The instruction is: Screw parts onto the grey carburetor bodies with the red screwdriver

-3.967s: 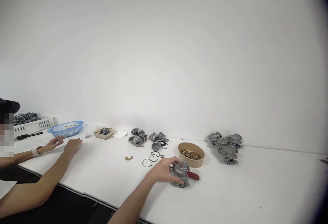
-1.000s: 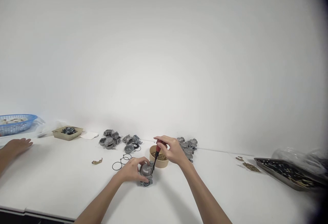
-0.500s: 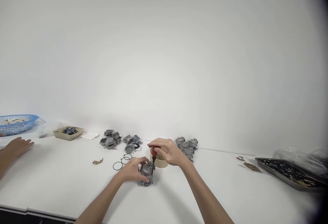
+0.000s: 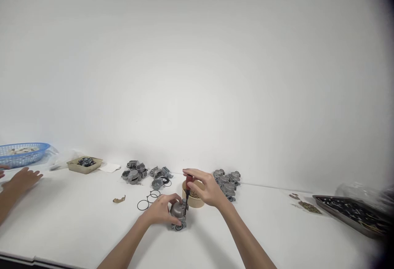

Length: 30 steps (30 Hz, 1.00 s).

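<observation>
A grey cast-metal housing (image 4: 177, 210) with a domed top stands on the white table, its ringed opening facing me. My left hand (image 4: 163, 210) grips it from the left, thumb in front and fingers behind. In my right hand (image 4: 207, 188) is a screwdriver (image 4: 188, 182) with a red handle, held upright. Its dark shaft points down at the housing's right edge; whether the tip sits on a screw is too small to tell. Right behind is a round tan tub (image 4: 197, 201) of small brass-coloured screws, partly covered by my right hand.
Black rubber rings (image 4: 143, 205) and a brass-coloured bracket (image 4: 119, 199) lie left. Grey housings stand in piles behind left (image 4: 134, 173) and right (image 4: 227, 185). A dark tray (image 4: 351, 215) is far right. Another person's hand (image 4: 24, 178) rests near a blue basket (image 4: 23, 160).
The whole view has shifted slightly, so things sit a little lower and further right. Both hands keep their holds on the housing and the screwdriver.
</observation>
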Tool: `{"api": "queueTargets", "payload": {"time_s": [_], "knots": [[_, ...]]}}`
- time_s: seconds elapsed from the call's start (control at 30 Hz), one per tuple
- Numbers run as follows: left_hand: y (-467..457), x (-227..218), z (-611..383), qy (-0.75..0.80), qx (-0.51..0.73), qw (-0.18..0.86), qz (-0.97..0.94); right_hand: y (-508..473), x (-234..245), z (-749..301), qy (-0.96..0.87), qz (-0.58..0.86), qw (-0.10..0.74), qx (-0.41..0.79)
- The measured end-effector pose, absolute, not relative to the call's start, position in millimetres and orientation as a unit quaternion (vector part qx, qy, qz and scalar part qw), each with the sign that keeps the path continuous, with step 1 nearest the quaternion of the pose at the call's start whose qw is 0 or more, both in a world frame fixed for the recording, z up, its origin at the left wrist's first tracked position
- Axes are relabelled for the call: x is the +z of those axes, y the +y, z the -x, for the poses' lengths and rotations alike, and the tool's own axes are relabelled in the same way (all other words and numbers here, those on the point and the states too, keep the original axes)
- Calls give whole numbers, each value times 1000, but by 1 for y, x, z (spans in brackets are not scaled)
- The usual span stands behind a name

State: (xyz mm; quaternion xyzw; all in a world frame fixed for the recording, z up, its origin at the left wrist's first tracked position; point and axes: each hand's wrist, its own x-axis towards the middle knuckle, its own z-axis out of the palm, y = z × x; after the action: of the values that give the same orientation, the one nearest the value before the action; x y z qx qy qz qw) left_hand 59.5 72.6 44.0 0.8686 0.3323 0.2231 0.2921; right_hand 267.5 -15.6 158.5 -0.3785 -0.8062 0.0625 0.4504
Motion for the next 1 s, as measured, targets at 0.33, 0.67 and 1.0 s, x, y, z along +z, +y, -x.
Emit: {"api": "queueTargets", "payload": {"time_s": [0.33,0.67,1.0], "knots": [[82,36,-59,282,250,307,-874,-15,156,-270,-797,375,472,42],[79,37,-60,300,244,284,-877,-15,155,-270,-810,373,446,77],[73,45,-59,282,256,246,-891,-14,154,-271,-798,395,449,73]]}}
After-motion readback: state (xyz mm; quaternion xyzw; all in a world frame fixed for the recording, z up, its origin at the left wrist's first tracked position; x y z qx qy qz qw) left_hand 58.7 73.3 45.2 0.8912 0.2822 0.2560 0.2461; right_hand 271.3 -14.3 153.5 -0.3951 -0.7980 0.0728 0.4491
